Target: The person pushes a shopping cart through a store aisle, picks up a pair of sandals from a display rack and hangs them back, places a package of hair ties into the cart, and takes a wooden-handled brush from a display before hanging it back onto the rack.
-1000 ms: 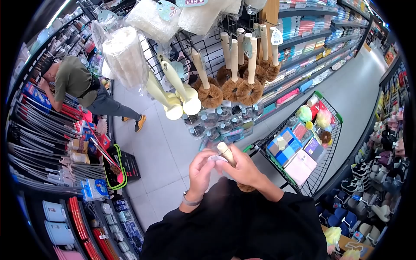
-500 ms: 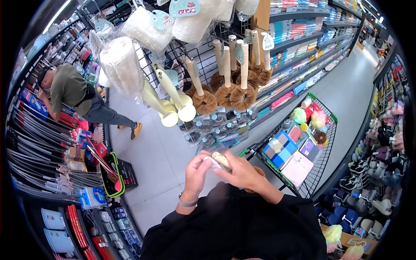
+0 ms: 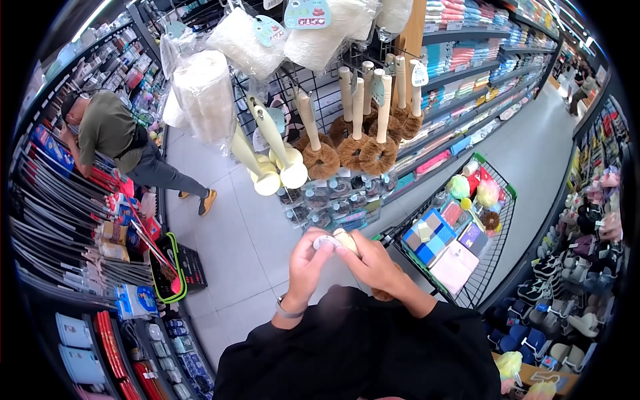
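My right hand [image 3: 367, 263] is closed around the pale wooden handle [image 3: 345, 241] of a brush. Its brown bristle head [image 3: 383, 294] peeks out from under my right forearm. Between the thumb and fingers of my left hand [image 3: 305, 267] is a small white tag [image 3: 325, 242], held right beside the handle's end. Both hands are together in front of my chest. Beyond them, similar brushes [image 3: 378, 153] with wooden handles and brown ring-shaped heads hang from a wire rack, next to cream-coloured long-handled brushes [image 3: 291, 170].
A shopping cart [image 3: 510, 200] with a folded checked cloth, a pink pack and fluffy items stands at right. A green-rimmed basket [image 3: 170, 267] sits on the floor at left, near a bending person [image 3: 113, 130]. Slippers [image 3: 527, 340] hang at right; towels [image 3: 460, 43] fill shelves behind.
The white tag has turned and shows more of its face between my fingers. My view has shifted slightly, so the hanging goods sit further right and lower. Both hands keep their holds.
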A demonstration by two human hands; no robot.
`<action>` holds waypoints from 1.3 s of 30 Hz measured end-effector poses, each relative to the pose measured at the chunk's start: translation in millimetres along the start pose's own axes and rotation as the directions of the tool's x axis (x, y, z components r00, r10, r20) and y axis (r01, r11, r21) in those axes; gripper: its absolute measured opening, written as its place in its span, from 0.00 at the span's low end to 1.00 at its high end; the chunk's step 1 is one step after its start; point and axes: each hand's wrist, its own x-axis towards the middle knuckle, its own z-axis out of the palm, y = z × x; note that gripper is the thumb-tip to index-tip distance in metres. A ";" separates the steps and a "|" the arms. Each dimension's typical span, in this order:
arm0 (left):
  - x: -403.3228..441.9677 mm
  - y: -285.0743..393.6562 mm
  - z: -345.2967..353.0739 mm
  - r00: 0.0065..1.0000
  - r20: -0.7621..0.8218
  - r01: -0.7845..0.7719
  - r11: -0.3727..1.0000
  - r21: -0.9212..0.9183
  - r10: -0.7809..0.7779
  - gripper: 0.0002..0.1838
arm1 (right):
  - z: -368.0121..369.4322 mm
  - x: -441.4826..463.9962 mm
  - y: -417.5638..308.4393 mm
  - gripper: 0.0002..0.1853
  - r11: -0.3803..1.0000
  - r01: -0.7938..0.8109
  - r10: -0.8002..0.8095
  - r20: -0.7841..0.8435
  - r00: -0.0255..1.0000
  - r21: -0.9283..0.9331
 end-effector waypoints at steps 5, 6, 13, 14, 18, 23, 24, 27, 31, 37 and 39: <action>11.3 11.9 -11.4 0.992 -0.028 -0.125 0.992 0.034 0.126 0.10 | -6.2 38.9 -16.9 0.13 0.980 0.115 -0.118 0.008 0.993 0.165; 12.1 14.6 -12.7 0.990 -0.043 -0.134 0.991 0.016 0.135 0.12 | -9.3 47.3 -23.8 0.14 0.974 0.136 -0.137 -0.011 0.991 0.181; 7.6 6.7 -27.2 0.988 -0.089 -0.117 0.990 0.081 0.124 0.12 | -20.8 81.5 -34.8 0.16 0.977 0.212 -0.212 -0.160 0.964 -0.015; 6.3 0.5 -31.6 0.991 -0.096 -0.084 0.995 0.063 0.090 0.11 | -20.8 82.1 -34.5 0.16 0.977 0.212 -0.211 -0.160 0.964 -0.015; 2.4 -19.2 -47.7 0.994 -0.101 -0.030 0.997 0.068 0.036 0.09 | -20.3 86.3 -32.3 0.16 0.942 0.304 -0.329 -0.204 0.922 -0.144; -1.0 -31.6 -54.9 0.996 -0.086 0.012 0.994 0.112 -0.002 0.09 | -25.9 94.7 -40.4 0.15 0.907 0.351 -0.401 -0.224 0.888 -0.233; -0.7 -32.7 -54.5 0.997 -0.082 0.010 0.989 0.147 0.002 0.11 | -27.5 95.7 -44.0 0.16 0.906 0.350 -0.401 -0.214 0.891 -0.240; 15.8 0.9 -34.3 0.976 -0.112 -0.161 0.965 0.207 0.187 0.18 | -23.2 96.3 -40.9 0.16 0.883 0.373 -0.431 -0.176 0.885 -0.286; 42.2 32.1 -23.5 0.858 0.011 -0.477 0.787 0.392 0.514 0.30 | -12.6 88.3 -41.8 0.13 0.899 0.351 -0.391 -0.119 0.913 -0.261; 48.2 34.0 0.5 0.736 0.319 -0.601 0.359 0.714 0.597 0.40 | -21.6 67.5 -44.5 0.17 0.993 0.094 -0.099 0.059 0.993 0.074; 48.1 33.7 6.1 0.729 0.292 -0.596 0.364 0.716 0.620 0.37 | -24.0 65.2 -39.4 0.16 0.991 0.097 -0.105 0.088 0.990 0.091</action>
